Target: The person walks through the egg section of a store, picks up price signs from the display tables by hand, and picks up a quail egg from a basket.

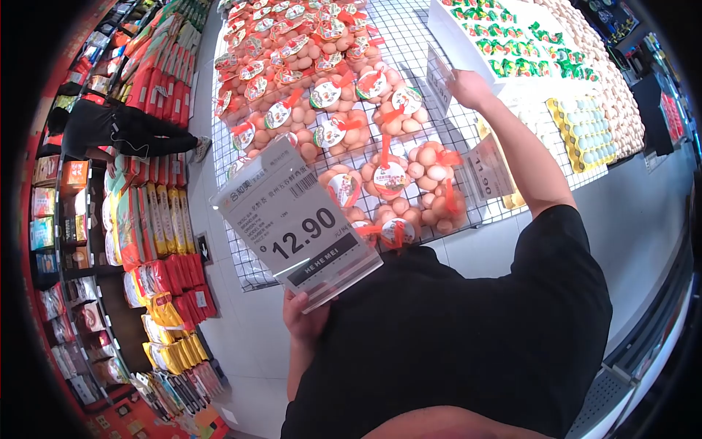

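My left hand (304,316) grips the lower edge of a clear-framed price sign (292,219) reading 12.90, tilted in front of my chest. My right arm reaches forward, and my right hand (469,91) is closed at the edge of another price sign (439,79) that stands beside a white display box. Between the two signs, netted bags of eggs (389,179) with red ties and round labels cover the wire grid table (457,132). A third price sign (488,172), marked 11.90, stands near the table's front edge below my right forearm.
Green-wrapped packs (504,47) sit in a white display box (450,25) at the back right. A yellow tray of pale eggs (581,133) lies right, by loose eggs (614,88). At left, a person in dark clothes (110,132) bends beside shelves of packaged goods (157,241).
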`<state>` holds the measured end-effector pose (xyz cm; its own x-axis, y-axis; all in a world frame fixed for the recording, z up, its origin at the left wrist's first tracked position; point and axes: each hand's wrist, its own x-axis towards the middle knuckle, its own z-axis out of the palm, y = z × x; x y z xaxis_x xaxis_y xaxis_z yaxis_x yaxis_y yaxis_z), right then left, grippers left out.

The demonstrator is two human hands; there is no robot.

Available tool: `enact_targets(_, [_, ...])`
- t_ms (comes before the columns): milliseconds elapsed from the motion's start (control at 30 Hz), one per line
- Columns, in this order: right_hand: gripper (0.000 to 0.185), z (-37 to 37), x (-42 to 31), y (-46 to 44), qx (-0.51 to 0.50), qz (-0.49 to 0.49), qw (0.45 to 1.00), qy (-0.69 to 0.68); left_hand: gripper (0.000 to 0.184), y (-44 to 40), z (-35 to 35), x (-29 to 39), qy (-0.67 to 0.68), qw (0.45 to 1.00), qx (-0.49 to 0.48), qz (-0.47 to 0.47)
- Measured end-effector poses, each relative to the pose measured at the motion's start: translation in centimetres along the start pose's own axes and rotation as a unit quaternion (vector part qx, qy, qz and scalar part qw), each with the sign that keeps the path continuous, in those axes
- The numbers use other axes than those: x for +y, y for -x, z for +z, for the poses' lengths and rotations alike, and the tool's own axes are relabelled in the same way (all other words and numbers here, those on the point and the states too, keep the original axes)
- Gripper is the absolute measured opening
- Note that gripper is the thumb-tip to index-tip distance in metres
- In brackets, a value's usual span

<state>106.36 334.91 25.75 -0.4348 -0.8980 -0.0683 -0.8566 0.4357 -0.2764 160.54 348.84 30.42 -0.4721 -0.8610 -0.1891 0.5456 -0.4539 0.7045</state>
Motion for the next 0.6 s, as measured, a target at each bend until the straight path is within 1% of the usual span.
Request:
enact_targets(200, [0.035,0.5,0.2,0.0,0.028,-0.015,0.999,-0.003,0.047,0.0,0.3,0.1,0.008,1.000,0.013,-0.008])
enact_targets(300, [0.032,1.0,0.7,-0.4,0.040,-0.017,0.999,-0.030,0.047,-0.2,0.3,0.0,0.004,1.000,0.006,-0.005])
enact_targets(400, [0.032,1.2,0.3,0.0,0.057,-0.002,0.997,-0.044,0.050,-0.2,-0.4,0.0,0.019,1.000,0.018,-0.015])
enact_targets(500, [0.038,0.8,0.0,0.2,0.023,-0.001,0.999,-0.033,0.050,-0.3,-0.2,0.2,0.025,1.000,0.011,-0.015])
enact_targets(600, [0.047,0.2,0.1,-0.1,0.028,0.008,0.999,-0.047,0.050,-0.5,-0.1,0.3,0.028,0.999,0.015,-0.014])
